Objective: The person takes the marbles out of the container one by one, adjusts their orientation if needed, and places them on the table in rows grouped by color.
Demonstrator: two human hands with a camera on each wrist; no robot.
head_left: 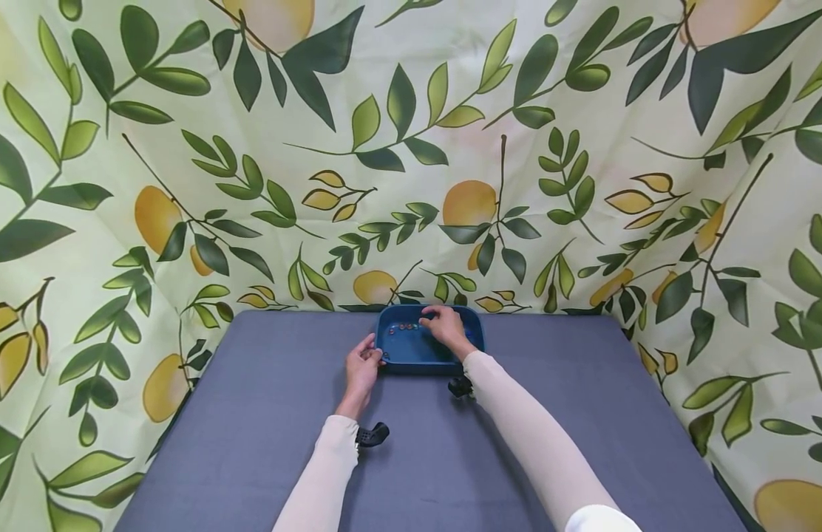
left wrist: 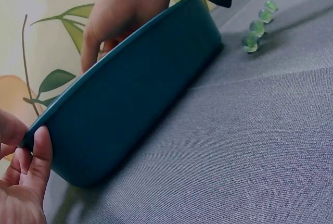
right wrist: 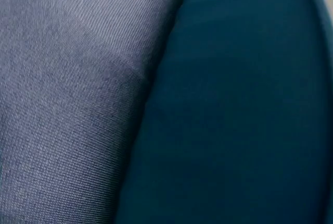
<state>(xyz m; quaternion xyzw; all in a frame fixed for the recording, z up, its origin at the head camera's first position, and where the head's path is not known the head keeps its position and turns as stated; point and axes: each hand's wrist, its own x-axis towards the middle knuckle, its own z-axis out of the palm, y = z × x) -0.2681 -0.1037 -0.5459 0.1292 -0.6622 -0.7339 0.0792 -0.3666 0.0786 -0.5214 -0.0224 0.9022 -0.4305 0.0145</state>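
Note:
A blue rectangular tray (head_left: pixel 418 368) with rounded corners stands at the table's far edge. My left hand (head_left: pixel 362 367) grips its left rim near the front corner, thumb (left wrist: pixel 41 153) against the outer wall. Reaching over the front wall, my right hand (head_left: pixel 446 329) is inside the tray with bent fingers, at the right end of a short row of small reddish and greenish marbles (head_left: pixel 403 326). The tray wall hides its fingertips in the left wrist view, and I cannot tell whether they pinch a marble. The right wrist view shows only the tray's outer wall (right wrist: pixel 229 109) and cloth.
Several clear green marbles (left wrist: pixel 257 27) lie in a line on the grey cloth-covered table (head_left: pixel 278 443), outside the tray and near my right wrist. A leaf-and-fruit patterned curtain (head_left: pixel 411 185) rises right behind the tray and along both sides.

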